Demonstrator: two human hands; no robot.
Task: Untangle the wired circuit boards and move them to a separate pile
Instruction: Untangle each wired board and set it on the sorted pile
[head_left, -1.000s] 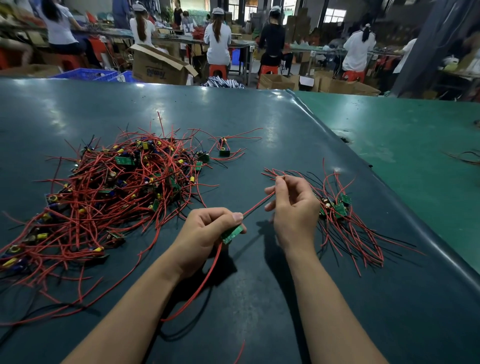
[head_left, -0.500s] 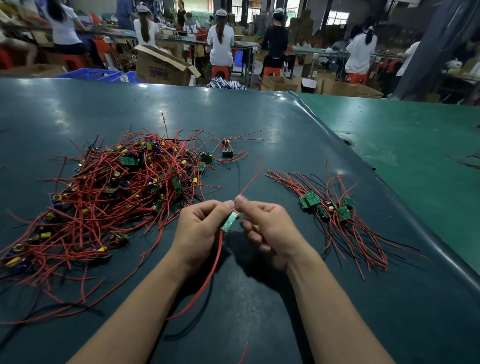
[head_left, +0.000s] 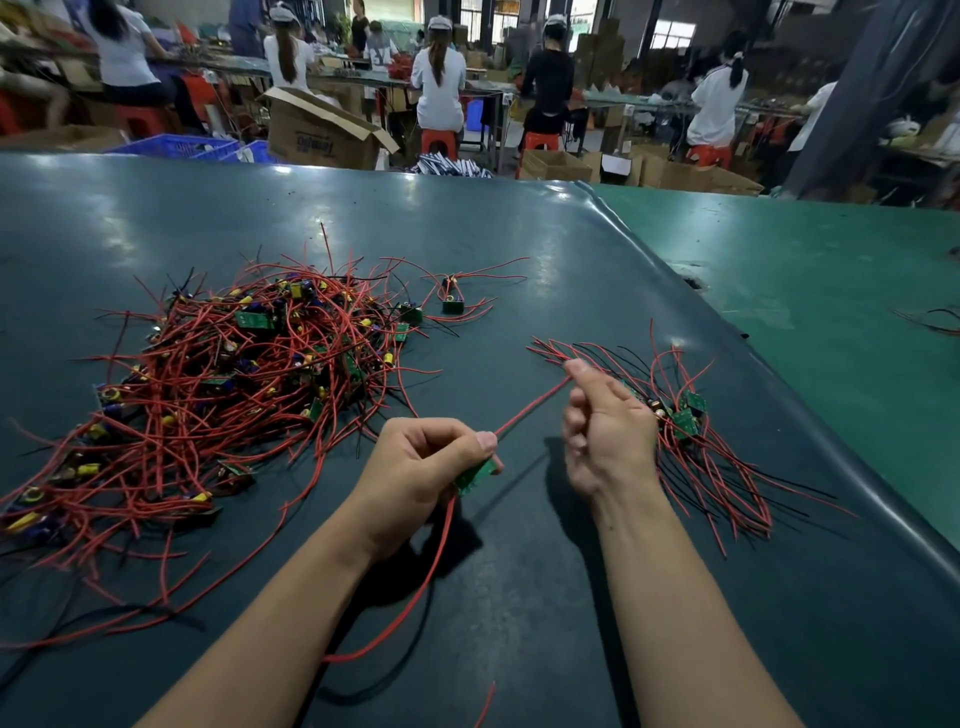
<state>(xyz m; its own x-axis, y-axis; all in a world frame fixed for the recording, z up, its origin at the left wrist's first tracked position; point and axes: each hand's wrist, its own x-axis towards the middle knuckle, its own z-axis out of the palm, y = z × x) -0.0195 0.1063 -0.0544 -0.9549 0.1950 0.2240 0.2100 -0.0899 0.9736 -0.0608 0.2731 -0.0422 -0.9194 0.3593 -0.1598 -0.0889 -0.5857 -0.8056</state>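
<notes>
Nearest us, our left hand (head_left: 421, 467) grips a green board (head_left: 477, 475) while our right hand (head_left: 605, 431) pinches its red wire (head_left: 530, 408) taut. Beyond lie the tangled pile (head_left: 223, 384) left and the sorted pile (head_left: 696, 441) right, on the table (head_left: 519, 249).

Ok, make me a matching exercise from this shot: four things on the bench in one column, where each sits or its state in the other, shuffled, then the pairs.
Things
1. held circuit board
2. tangled pile
3. sorted pile
4. lone board

Places or states
A. lying right of the right hand
B. gripped in the left hand
C. spread wide, left of both hands
D. apart, just beyond the big heap's far right edge

Pairs: 1-B, 2-C, 3-A, 4-D
</notes>
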